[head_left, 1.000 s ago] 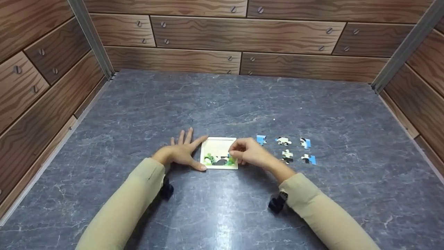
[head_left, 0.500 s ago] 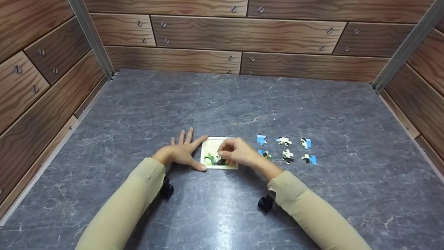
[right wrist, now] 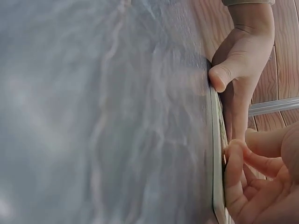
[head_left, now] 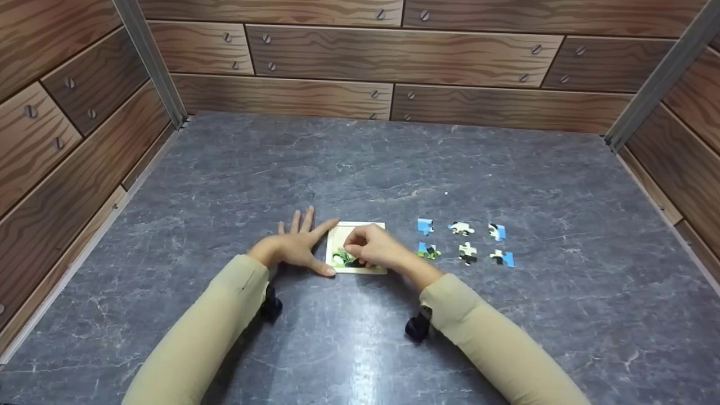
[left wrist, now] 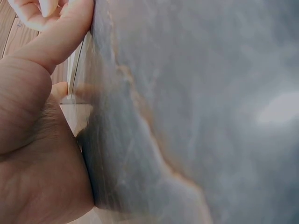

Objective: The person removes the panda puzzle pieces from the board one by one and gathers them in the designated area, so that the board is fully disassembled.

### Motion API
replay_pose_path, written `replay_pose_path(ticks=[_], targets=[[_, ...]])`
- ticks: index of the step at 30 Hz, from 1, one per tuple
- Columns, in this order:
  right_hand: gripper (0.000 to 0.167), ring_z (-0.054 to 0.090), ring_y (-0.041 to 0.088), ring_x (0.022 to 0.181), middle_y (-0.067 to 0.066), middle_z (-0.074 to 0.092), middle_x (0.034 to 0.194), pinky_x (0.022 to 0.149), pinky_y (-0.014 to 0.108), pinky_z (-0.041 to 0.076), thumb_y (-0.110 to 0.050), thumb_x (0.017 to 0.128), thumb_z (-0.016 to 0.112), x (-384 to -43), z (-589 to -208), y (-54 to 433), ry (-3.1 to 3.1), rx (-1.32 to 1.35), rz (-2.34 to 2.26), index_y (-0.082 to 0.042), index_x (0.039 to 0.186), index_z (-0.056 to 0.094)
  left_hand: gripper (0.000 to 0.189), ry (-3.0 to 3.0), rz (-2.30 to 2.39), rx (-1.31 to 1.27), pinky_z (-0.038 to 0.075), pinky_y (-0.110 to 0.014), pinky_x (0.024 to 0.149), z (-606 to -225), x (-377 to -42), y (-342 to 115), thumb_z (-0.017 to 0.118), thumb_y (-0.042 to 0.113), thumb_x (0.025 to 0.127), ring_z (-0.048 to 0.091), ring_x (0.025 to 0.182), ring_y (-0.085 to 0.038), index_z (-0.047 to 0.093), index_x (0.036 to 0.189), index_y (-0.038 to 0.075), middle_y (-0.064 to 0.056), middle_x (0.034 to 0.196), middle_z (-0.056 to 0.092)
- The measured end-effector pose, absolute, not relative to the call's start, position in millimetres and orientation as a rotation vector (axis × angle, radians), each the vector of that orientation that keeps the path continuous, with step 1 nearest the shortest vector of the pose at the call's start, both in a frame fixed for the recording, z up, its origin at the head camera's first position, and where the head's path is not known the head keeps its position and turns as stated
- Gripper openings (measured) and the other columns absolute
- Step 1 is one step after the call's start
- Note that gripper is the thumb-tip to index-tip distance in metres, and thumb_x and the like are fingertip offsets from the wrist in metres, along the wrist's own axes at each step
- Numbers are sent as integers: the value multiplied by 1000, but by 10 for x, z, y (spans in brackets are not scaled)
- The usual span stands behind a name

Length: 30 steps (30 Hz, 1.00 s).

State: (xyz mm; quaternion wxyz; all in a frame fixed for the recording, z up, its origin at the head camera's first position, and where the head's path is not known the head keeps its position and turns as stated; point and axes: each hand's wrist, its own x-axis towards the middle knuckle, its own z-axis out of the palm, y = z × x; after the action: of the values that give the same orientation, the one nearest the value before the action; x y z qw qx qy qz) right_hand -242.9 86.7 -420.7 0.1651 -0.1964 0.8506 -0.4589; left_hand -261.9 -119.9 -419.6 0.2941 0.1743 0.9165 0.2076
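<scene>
A small square puzzle tray [head_left: 360, 271] with a pale rim lies on the table, jigsaw pieces [head_left: 340, 256] in green, white and black along its near side. My left hand [head_left: 292, 247] is spread at its left edge, thumb and index finger touching the rim's corners. Over the lower middle of the tray is my right hand [head_left: 376, 247], fingers curled and thumb close to the index finger. In the right wrist view its fingertips [right wrist: 235, 147] are right at the tray's surface, with no piece visible between them. It hides the tray's right part. The left wrist view shows my left hand [left wrist: 37, 84] flat by the table.
Right of the tray lie several loose jigsaw pieces in two rows, among them a blue one [head_left: 424, 226], a panda-face one [head_left: 461, 228] and a blue-and-green one [head_left: 428, 251]. Wood-patterned walls [head_left: 394, 56] enclose the dark marbled table [head_left: 281, 157].
My right hand has moved left across the tray, from its right edge to the lower middle. The loose blue-and-green piece has come into view behind it. My left hand has stayed in place.
</scene>
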Motion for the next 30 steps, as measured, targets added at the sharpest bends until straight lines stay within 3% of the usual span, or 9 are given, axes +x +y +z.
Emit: replay_pose_path(ticks=[14,30], targets=[[8,45,10,57,-1,50,70,49,21,39,-5,88,56,-2458,-4181,804,2383,-513,-1274,1,87,61,112,2469,518,506,-17,-62,99,-4191,-2614,-1197,68,67,65,-32,130,-35,-3,148,40,-14,146,-33],[10,47,13,63,3,52,77,56,23,39,-3,87,54,-2386,-4223,814,2382,-534,-1385,1,96,56,112,2477,504,502,-14,-63,100,-4191,-2601,-1193,69,66,66,-30,131,-35,-2,149,38,-15,147,-31]])
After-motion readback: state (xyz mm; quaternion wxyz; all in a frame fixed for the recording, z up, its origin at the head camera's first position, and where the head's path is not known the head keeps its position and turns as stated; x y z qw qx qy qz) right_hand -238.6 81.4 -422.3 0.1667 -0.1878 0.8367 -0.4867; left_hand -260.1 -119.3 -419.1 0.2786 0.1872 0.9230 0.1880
